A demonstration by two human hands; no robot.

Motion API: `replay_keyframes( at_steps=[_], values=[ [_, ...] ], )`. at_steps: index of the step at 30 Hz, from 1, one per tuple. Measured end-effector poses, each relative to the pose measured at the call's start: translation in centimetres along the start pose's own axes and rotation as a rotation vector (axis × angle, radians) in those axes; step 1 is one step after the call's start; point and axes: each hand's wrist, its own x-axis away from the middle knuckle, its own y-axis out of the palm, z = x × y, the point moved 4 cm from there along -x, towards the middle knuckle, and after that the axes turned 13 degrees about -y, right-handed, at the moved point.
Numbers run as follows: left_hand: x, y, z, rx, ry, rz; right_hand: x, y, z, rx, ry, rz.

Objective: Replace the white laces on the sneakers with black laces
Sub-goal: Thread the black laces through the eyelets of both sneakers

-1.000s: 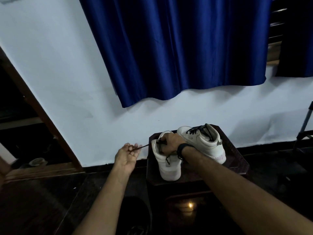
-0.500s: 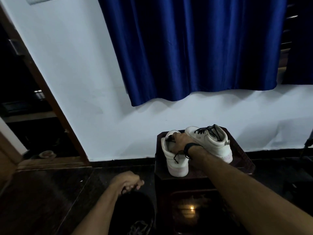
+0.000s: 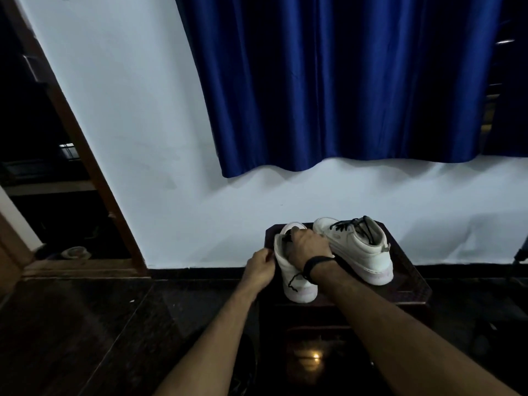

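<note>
Left hand back at the shoe
Left hand (image 3: 261, 267), half curled, returns to the table's left edge; right hand (image 3: 308, 248) grips the shoe (image 3: 297, 284) for more lacing

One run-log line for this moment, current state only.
left hand: at near sneaker's side | right hand: on its top | far sneaker: black-laced | stool: both on it

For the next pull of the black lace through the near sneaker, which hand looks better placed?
Probably the left hand: it sits free against the outer side of the near sneaker, beside the eyelets. The right hand lies across the shoe's top, apparently steadying it.
</note>
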Motion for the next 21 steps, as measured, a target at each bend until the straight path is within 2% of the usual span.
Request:
replay_keyframes(
  at_steps=[4, 8, 11, 13, 16, 21],
  values=[
    [0.4, -0.8, -0.3, 0.159, -0.011, 0.185, 0.2, -0.6, 0.9, 0.012, -0.001, 0.013],
    [0.0, -0.5, -0.9, 0.305, -0.112, 0.137, -0.9, -1.9, 4.0, -0.262, 0.123, 0.177],
    [-0.5, 0.3, -1.7, 0.506, -0.182, 0.044, -1.5, -3.4, 5.7, -0.300, 0.229, 0.289],
    [-0.5, 0.5, -2.2, 0.584, -0.169, 0.016, -1.9, -3.4, 6.0, -0.370, 0.256, 0.250],
    [-0.5, 0.5, -2.6, 0.630, -0.149, -0.010, -1.3, -2.0, 4.3, -0.484, 0.168, 0.165],
    [0.0, -0.4, -2.7, 0.630, -0.233, 0.056, 0.8, -0.1, 2.9, -0.316, 0.112, 0.270]
  ],
)
